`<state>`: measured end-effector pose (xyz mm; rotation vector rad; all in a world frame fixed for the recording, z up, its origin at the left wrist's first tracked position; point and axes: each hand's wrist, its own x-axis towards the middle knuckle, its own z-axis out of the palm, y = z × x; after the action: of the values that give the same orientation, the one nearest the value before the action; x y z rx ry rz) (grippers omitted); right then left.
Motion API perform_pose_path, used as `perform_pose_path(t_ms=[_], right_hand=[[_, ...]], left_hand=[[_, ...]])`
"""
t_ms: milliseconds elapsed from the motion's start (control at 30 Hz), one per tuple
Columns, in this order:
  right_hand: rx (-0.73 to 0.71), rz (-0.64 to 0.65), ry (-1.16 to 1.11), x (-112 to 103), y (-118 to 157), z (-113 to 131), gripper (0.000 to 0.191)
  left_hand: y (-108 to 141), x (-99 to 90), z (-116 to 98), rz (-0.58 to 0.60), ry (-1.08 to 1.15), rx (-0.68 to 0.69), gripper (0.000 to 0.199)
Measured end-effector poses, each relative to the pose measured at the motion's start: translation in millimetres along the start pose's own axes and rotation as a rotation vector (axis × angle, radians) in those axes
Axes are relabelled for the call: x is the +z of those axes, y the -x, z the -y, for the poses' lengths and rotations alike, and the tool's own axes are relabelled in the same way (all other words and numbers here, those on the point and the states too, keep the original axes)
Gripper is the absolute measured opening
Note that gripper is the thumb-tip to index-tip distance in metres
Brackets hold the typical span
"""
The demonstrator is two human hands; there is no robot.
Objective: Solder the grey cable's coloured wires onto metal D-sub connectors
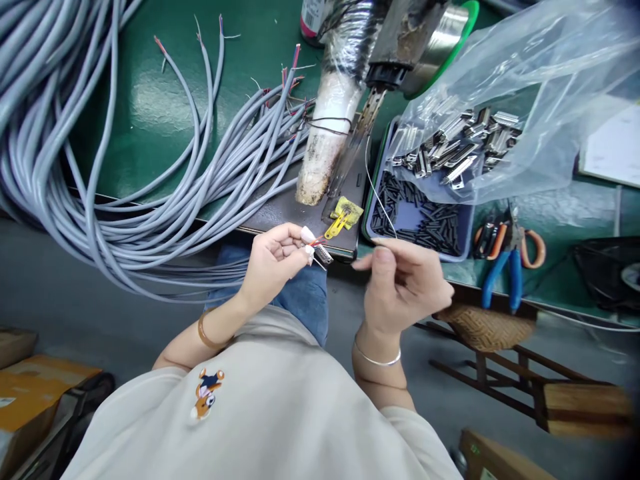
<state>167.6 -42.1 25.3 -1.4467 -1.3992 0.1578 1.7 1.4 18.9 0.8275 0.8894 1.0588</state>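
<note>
- The green table [150, 133] runs across the view; things crowd its near edge, so a stray elbow could well knock something off.
- A heavy bundle of grey cables [45, 180] fills the left and hangs past that edge; its weight could drag if it slides.
- The clear plastic bag [550, 93], holding metal shells [457, 150], slumps over the tray [409, 215] of black pieces [443, 230]; a tug might spill shells among them.
- The wrapped white cylinder [335, 103] stands beside a slotted metal barrel [367, 117]; if that barrel is hot, which I cannot tell, brushing it could burn a finger.
- The right hand [403, 283], fingers curled and slightly blurred, appears pinched on a thin wire [379, 190]; a sharp pull could bend it or catch it on the tray rim.
- The left hand [280, 257], white coverings on two fingertips, pinches coloured wires [319, 242] just before the table edge; a loose pinch could let these slip.
- Blue-handled pliers [515, 277] overhang the edge at right and might fall if bumped.
- A yellow clip [337, 225] lies by the wire ends; poor alignment there could leave wires crossed.
- The small metal connector [324, 255] sits just beyond the left fingertips, easily tilted or dropped.
</note>
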Motion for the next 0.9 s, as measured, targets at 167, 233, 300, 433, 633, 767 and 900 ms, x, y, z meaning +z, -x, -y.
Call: perform_pose_path(t_ms=[167,233,300,433,633,767,900], right_hand=[[-0.139,0.167,0.104,0,0,12,0.02],[-0.165,0.23,0.114,3,0,14,0.022],[-0.213,0.244,0.14,6,0,14,0.024],[-0.375,0.244,0.267,9,1,9,0.026],[-0.367,0.241,0.244,10,2,10,0.021],[-0.159,0.3,0.126,8,1,10,0.024],[-0.06,0.373,0.029,5,-3,6,0.032]], left_hand=[[2,2.6,-1,0.031,0.029,0.03,0.01],[2,2.6,-1,0.034,0.023,0.016,0.011],[2,1.7,0,0.035,0.027,0.003,0.013],[3,-1.4,3,0.007,0.03,-0.007,0.015],[7,-3.4,5,0.034,0.03,0.025,0.024],[12,-3.3,6,0.036,-0.03,0.108,0.026],[17,-5.3,8,0.068,-0.107,0.176,0.021]])
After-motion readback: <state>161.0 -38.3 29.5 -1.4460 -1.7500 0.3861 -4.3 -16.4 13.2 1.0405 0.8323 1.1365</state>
